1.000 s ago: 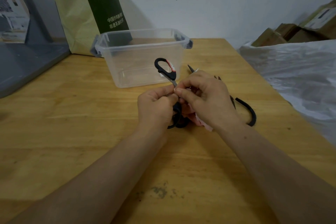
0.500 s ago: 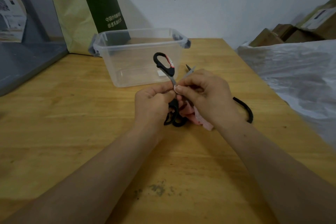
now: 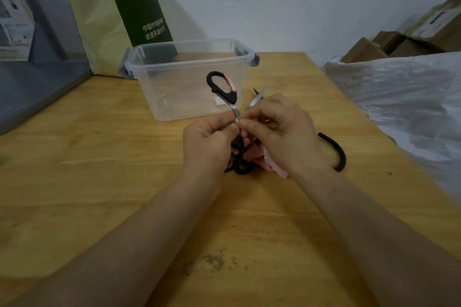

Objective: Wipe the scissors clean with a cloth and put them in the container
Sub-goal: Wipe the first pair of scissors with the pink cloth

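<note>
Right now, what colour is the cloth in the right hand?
Pink; the cloth shows below the right hand in the head view.

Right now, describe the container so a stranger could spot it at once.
On the wooden table, look toward the far edge, in front of the green and black paper bag leaning on the wall. There stands the container, just beyond the two hands. It is the only see-through thing there: a clear, lidless plastic box with grey latches at its ends.
</note>
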A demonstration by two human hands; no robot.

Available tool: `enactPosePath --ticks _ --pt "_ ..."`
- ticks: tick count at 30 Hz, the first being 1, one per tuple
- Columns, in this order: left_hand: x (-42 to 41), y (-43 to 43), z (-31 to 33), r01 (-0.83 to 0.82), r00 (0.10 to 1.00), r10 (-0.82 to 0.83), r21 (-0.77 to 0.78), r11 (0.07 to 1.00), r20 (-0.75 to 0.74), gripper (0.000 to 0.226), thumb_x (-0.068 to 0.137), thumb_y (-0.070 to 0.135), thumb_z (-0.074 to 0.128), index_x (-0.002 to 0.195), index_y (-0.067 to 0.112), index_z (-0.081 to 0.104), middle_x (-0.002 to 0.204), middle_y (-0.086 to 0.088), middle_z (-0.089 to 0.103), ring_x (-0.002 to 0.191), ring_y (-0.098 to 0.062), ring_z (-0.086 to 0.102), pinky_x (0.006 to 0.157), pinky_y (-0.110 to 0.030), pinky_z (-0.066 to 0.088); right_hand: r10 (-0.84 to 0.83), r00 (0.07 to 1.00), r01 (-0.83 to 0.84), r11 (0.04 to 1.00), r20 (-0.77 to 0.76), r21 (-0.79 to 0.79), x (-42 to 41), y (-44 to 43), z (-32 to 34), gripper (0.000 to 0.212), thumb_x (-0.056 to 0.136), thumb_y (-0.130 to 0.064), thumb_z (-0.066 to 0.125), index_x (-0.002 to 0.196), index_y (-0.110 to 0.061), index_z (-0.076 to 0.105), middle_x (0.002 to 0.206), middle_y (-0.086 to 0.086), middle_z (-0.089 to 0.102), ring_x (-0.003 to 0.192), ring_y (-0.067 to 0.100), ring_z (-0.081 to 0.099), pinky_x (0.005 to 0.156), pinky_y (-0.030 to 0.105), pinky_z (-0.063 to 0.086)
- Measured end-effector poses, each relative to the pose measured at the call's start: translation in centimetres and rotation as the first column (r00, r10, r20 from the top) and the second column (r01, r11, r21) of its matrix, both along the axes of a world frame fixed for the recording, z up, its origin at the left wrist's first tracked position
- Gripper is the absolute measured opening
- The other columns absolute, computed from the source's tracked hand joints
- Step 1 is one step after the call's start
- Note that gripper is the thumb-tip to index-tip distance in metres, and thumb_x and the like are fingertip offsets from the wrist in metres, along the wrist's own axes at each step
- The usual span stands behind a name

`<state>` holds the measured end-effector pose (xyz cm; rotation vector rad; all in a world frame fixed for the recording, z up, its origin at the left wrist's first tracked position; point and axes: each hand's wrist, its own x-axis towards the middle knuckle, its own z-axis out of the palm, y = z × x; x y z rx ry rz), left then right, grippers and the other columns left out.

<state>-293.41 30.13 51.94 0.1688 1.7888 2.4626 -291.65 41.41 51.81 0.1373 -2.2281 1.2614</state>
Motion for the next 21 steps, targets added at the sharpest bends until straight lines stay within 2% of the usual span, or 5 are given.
enactPosePath --ticks 5,9,16,18,21 --pt "0.2 0.0 0.1 -0.003 1.0 0.003 -0.004 1.0 -0.008 0.028 0.088 -0.009 0.052 0.077 0.01 0.069 0.058 -0.006 0.067 0.053 -0.014 0.06 0.051 -0.02 0.054 -0.061 0.996 0.068 0.989 0.058 -0.128 -0.6 0.2 -0.2 0.014 0.086 -0.007 0.067 0.076 -0.018 0.064 0.085 0.002 0.062 0.059 0.0 0.063 0.051 0.015 0.051" --pt "0.5 0.4 0.4 -0.002 0.999 0.001 -0.019 1.0 -0.037 0.026 0.089 -0.007 0.053 0.081 0.012 0.068 0.059 -0.001 0.069 0.053 -0.012 0.065 0.051 -0.02 0.053 -0.215 0.972 0.226 0.964 0.092 -0.137 -0.8 1.5 -0.3 0.017 0.086 -0.013 0.067 0.074 -0.025 0.065 0.076 -0.009 0.067 0.072 0.007 0.067 0.069 0.028 0.057" --pt "-0.2 -0.1 -0.2 -0.035 0.999 0.035 0.011 0.999 -0.026 0.021 0.089 -0.005 0.054 0.094 0.006 0.071 0.076 -0.012 0.072 0.065 -0.017 0.066 0.065 -0.029 0.056 -0.096 0.995 0.072 0.914 -0.04 -0.4 0.6 0.3 0.8 0.014 0.082 -0.007 0.071 0.076 -0.019 0.069 0.079 -0.003 0.071 0.067 0.003 0.067 0.058 0.014 0.051" --pt "-0.2 -0.2 -0.2 -0.014 0.999 0.014 0.0 1.0 -0.047 0.022 0.089 -0.006 0.055 0.092 0.007 0.072 0.081 -0.016 0.072 0.067 -0.019 0.066 0.064 -0.03 0.057 -0.039 0.998 0.025 0.95 -0.039 -0.311 0.7 -0.2 0.7 0.01 0.08 -0.006 0.072 0.078 -0.015 0.071 0.088 0.004 0.068 0.065 -0.005 0.063 0.057 0.007 0.047" --pt "0.0 -0.1 -0.2 0.022 0.997 -0.022 0.003 1.0 -0.073 0.023 0.088 -0.007 0.055 0.085 0.008 0.073 0.079 -0.023 0.067 0.063 -0.021 0.062 0.058 -0.025 0.056 -0.077 0.997 0.075 0.991 -0.021 -0.107 0.3 -0.6 0.3 0.012 0.077 -0.013 0.076 0.078 -0.025 0.071 0.093 -0.001 0.063 0.077 -0.009 0.058 0.064 0.002 0.042"
